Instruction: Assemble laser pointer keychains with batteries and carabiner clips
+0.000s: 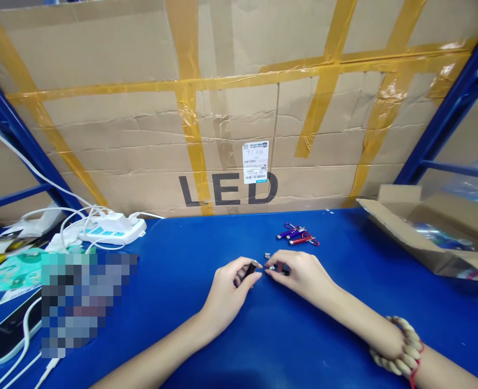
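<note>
My left hand (pixel 231 286) is closed around a small dark cylinder, a keychain flashlight body (pixel 250 268), with its metal end pointing right. My right hand (pixel 299 273) pinches a tiny metal part (pixel 271 268) right at that end; the fingertips of both hands nearly touch. A small silver piece (pixel 267 255) lies on the blue tabletop (pixel 182 302) just behind the hands. Farther back lies a small pile of purple and red keychain flashlights (pixel 298 235). A beaded bracelet (pixel 401 346) sits on my right wrist.
A taped cardboard wall marked LED (pixel 231 189) closes the back. An open cardboard box (pixel 433 232) stands at the right. At the left are a white power strip (pixel 113 227) with cables, a teal packet (pixel 15 273) and a blurred patch. Blue rack posts flank both sides.
</note>
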Demonstrator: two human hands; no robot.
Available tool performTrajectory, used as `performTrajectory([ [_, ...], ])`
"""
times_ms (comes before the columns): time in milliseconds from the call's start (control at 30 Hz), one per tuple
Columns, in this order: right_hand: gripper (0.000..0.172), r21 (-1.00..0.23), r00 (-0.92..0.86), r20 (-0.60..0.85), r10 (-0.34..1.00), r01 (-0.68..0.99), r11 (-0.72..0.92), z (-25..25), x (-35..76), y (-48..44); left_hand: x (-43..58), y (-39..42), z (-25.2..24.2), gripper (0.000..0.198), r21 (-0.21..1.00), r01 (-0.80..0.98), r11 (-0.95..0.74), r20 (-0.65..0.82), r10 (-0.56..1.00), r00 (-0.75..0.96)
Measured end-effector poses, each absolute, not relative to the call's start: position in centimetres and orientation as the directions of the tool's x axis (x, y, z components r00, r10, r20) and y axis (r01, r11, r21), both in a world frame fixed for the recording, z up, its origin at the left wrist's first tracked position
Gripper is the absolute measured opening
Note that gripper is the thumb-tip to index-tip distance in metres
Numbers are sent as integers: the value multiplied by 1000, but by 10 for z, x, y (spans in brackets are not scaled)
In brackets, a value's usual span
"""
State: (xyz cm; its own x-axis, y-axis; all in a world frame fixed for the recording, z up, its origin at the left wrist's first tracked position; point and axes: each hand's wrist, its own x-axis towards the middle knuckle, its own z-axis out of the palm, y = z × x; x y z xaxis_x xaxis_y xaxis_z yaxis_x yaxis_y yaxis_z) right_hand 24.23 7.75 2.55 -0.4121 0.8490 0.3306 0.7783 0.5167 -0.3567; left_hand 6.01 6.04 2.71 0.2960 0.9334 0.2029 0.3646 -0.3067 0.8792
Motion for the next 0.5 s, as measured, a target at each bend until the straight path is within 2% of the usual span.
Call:
performTrajectory([
  [500, 13, -318, -438, 430, 790, 745, 586, 25, 244, 77, 60, 60, 29, 19, 877, 360, -318, 211, 928, 307],
])
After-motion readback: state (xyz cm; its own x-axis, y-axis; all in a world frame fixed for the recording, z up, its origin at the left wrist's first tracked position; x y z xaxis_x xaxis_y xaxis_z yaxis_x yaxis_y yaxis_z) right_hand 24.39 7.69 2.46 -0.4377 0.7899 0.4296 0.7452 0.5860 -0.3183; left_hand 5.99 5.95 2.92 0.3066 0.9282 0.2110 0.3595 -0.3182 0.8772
